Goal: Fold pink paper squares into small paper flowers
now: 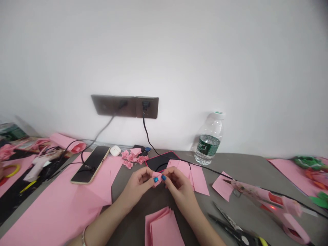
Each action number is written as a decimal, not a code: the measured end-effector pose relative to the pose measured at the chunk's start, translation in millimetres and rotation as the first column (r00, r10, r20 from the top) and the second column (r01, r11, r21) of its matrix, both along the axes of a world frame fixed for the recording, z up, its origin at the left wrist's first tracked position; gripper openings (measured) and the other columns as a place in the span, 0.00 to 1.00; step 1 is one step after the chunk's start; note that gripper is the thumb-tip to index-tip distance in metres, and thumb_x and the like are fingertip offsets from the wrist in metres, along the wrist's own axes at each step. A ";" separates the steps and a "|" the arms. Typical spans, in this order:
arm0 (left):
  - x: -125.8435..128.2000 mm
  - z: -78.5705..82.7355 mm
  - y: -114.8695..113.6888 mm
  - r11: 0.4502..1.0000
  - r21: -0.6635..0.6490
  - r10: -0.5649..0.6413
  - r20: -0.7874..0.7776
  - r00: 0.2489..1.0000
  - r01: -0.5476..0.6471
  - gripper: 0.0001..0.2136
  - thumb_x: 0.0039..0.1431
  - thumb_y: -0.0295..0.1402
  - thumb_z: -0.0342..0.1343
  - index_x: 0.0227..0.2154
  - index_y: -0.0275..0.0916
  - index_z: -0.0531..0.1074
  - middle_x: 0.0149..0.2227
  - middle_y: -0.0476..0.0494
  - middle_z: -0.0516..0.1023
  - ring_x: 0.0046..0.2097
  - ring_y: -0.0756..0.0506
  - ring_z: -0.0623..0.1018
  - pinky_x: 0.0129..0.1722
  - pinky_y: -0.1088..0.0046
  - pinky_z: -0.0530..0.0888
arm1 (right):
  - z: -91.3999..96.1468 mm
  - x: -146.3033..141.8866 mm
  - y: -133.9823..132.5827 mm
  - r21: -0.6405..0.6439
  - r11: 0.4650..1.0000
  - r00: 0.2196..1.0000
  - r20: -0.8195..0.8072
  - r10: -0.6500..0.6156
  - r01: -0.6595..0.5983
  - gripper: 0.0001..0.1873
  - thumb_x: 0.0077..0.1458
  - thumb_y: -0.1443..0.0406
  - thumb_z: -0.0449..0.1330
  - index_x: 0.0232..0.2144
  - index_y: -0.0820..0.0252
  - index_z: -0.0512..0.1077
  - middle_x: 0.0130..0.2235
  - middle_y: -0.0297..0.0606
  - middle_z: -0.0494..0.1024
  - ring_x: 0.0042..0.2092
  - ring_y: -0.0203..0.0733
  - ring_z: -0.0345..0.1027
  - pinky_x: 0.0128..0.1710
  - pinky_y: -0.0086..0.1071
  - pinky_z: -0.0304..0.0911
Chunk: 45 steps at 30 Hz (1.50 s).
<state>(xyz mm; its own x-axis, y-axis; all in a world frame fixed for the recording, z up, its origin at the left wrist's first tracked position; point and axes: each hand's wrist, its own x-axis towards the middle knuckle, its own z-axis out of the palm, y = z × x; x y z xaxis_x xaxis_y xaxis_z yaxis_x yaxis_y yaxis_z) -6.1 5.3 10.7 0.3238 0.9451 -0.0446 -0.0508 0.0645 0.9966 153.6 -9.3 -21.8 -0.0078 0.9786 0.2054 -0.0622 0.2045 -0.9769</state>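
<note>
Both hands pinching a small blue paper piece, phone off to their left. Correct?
Wrong colour: the head view shows the small folded paper piece is pink, not blue; the blue is nail polish. The left hand and right hand do pinch it, and the phone lies to their left.

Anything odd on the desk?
Mainly a loose black cable. It drops from the wall socket panel, passes the dark pad, and stretches across the desk behind the pink tool. It looks odd because it lies across the work area, unsecured, where it could snag.
</note>
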 end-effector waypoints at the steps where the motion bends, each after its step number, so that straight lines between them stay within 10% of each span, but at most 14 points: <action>1: -0.5 -1.2 0.4 1.000 -0.002 -0.003 0.009 1.000 0.003 0.11 0.53 0.38 0.63 0.24 0.37 0.70 0.26 0.50 0.74 0.32 0.49 0.72 0.34 0.76 0.68 | -0.9 0.1 -0.1 0.002 1.000 1.000 0.005 -0.006 0.006 0.12 0.58 0.55 0.60 0.32 0.58 0.71 0.30 0.35 0.72 0.31 0.39 0.65 0.29 0.30 0.60; 15: -3.1 -8.6 2.2 0.994 -0.110 0.037 0.102 0.994 -0.026 0.10 0.54 0.36 0.63 0.35 0.35 0.76 0.25 0.48 0.76 0.30 0.51 0.73 0.32 0.79 0.69 | 14.7 -1.3 -5.2 0.293 0.956 0.954 0.284 -0.095 0.008 0.10 0.56 0.72 0.55 0.35 0.56 0.74 0.37 0.39 0.71 0.32 0.38 0.66 0.31 0.30 0.63; 45: -2.9 -5.9 2.4 0.990 -0.123 0.069 0.025 0.997 -0.065 0.11 0.51 0.38 0.65 0.34 0.38 0.80 0.28 0.48 0.76 0.30 0.50 0.72 0.30 0.78 0.69 | 13.2 0.1 -6.5 0.366 0.931 0.925 0.350 -0.147 0.010 0.09 0.59 0.73 0.55 0.32 0.56 0.73 0.37 0.38 0.71 0.39 0.41 0.68 0.37 0.30 0.63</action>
